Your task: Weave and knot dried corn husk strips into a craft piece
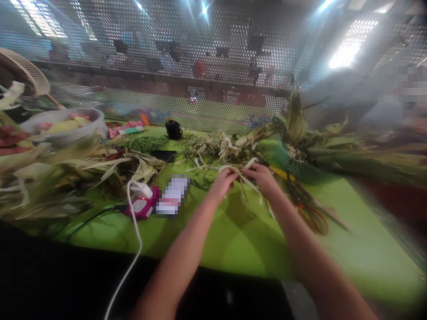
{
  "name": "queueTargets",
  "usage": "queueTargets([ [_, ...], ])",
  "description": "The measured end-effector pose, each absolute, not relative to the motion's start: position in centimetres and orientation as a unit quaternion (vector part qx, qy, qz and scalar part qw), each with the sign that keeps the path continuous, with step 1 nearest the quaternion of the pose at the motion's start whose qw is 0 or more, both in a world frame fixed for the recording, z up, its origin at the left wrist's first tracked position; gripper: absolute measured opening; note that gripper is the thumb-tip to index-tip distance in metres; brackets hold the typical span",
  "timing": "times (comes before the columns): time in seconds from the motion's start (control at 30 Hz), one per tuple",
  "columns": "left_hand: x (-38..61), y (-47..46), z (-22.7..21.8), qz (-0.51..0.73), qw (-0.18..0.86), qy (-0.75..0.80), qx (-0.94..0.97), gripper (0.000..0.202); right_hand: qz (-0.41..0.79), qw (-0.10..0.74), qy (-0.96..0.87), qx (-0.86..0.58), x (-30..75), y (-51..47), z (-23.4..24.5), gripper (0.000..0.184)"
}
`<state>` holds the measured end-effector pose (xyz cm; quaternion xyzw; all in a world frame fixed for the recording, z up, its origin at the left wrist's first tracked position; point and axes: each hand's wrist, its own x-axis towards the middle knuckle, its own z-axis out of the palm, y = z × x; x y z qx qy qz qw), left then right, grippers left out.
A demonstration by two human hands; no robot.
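Observation:
Strips of pale dried corn husk [251, 183] run between my two hands above the green table [248, 240]. My left hand [225, 181] is closed, its thumb and fingers pinching a husk strip. Close beside it, my right hand [262, 177] is also closed on the husk, with a strip looping up over its fingers. Loose ends hang below both hands. How the strips cross between the fingertips is too small to make out. Behind the hands lies a heap of shredded husk [218, 144].
Corn husks [83, 173] pile up at left, near a white basin [96, 122]. A pink power socket [143, 206] with a white cable stands beside a blurred-out sheet or screen [172, 195]. Orange-handled scissors [315, 220] and a green basket [290, 160] are at right. A perforated metal screen [213, 66] rises behind.

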<state>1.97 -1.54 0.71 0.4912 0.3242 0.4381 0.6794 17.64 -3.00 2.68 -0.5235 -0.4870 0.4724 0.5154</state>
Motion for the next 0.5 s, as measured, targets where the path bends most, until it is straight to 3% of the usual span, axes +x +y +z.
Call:
queueTargets([
  [0.5,1.8,-0.6,-0.6,0.461,0.627,0.338,0.529,0.022,0.429,0.508,-0.518,-0.538,17.0,-3.4,3.1,0.040],
])
